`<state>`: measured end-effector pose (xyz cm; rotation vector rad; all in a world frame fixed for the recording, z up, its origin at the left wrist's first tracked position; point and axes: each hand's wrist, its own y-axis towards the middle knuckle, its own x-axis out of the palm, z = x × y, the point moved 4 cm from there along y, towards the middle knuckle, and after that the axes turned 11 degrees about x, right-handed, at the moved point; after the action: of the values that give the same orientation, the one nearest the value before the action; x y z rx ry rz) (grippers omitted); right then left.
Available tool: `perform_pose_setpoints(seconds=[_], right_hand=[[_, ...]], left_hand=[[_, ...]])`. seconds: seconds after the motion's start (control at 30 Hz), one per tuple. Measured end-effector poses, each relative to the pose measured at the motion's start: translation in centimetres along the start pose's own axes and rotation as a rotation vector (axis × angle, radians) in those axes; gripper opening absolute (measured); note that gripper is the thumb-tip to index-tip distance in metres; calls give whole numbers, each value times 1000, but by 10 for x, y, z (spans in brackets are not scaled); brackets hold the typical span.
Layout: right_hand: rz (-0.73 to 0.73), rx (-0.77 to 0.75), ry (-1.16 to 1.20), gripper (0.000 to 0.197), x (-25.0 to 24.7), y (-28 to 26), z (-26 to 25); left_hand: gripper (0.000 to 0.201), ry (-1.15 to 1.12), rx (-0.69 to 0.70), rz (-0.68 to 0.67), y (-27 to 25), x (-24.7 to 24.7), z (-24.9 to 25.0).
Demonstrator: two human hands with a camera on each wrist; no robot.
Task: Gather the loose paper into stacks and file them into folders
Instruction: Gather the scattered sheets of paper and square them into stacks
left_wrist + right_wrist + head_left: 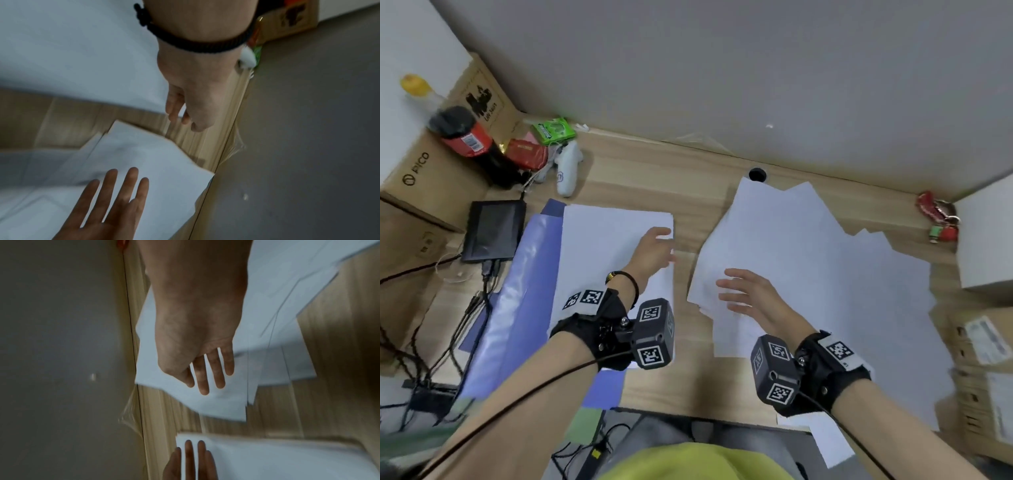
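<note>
Your left hand hovers over the far right corner of the squared stack, fingers extended and relaxed, gripping nothing; whether the fingertips touch the top sheet cannot be told. Your right hand is spread flat, palm down, over the near left part of the loose sheets, also holding nothing. The stack lies left of centre on the worktop, its long axis running away from you toward the wall, edges roughly aligned, partly on an open blue folder whose long side runs the same way. The loose sheets lie fanned to the right, corners pointing several ways, no common axis; one sheet overhangs the near edge by your right forearm. Judgement: one stack looks gathered and positioned on its folder but not closed in; the larger right-hand spread is ungathered, so more than half the task remains. Clutter at far left: boxes, a red-labelled bottle, a white controller.
</note>
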<state>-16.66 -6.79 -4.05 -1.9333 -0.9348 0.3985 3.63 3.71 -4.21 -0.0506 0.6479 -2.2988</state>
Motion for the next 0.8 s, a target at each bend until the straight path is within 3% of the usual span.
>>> perform_pose_setpoints(seconds=[0.13,0.27,0.37,0.5,0.67,0.8], right_hand=[[274,-62,210,22,-79,-21,21],[526,-76,198,43,-147,-34,49],[647,-14,154,51,-184,-38,71],[655,65,2,50,-201,-38,93],[640,65,-41,46,-196,-28,85],[583,22,-15,43,-183,-19,60]], left_hand=[[38,35,-75,-169,13,65,-8],[63,98,-147,-143,25,93,-20],[44,78,-95,-113,29,112,-14],[49,54,-65,-203,27,138,-10],[34,238,73,-363,13,163,0],[20,267,215,-326,2,166,23]])
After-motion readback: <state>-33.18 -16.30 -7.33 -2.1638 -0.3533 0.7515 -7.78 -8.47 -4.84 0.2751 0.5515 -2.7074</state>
